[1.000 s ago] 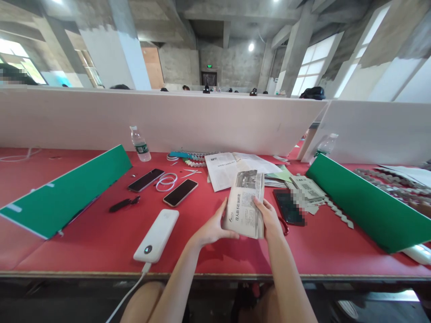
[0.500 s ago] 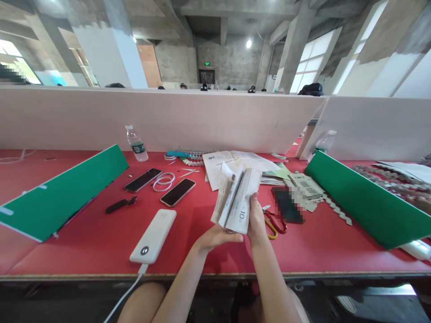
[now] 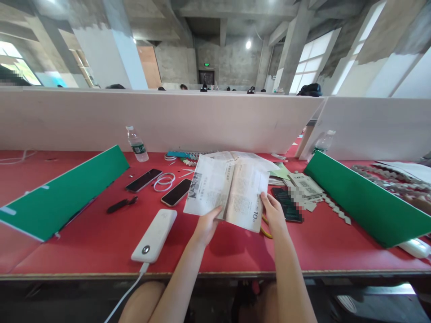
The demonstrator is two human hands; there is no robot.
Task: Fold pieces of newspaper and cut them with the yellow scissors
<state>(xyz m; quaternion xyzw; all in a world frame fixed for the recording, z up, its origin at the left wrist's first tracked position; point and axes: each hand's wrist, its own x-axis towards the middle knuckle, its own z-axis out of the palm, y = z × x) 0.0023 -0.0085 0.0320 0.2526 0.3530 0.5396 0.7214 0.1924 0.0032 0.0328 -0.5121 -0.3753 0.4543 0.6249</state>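
A printed newspaper sheet (image 3: 215, 186) is spread open above the red table, with a crease down its middle and a large "10" near its lower right corner. My left hand (image 3: 207, 225) grips its bottom edge near the crease, thumb on top. At the sheet's right edge, my right hand (image 3: 273, 211) pinches the paper between thumb and fingers. Behind it lie more white papers (image 3: 256, 160). Yellow-handled scissors (image 3: 266, 229) show partly from under the sheet, beside my right hand.
Left on the red table (image 3: 101, 251) are a white power bank (image 3: 154, 235), two phones (image 3: 143, 180), a coiled white cable (image 3: 164, 181) and a bottle (image 3: 138, 146). Green boards (image 3: 67, 193) flank both sides. A black item (image 3: 287, 206) and paper pieces (image 3: 306, 186) lie right.
The folded newspaper has been opened out flat and now reaches further left, over part of a phone. My hands have moved apart, the right one to the right.
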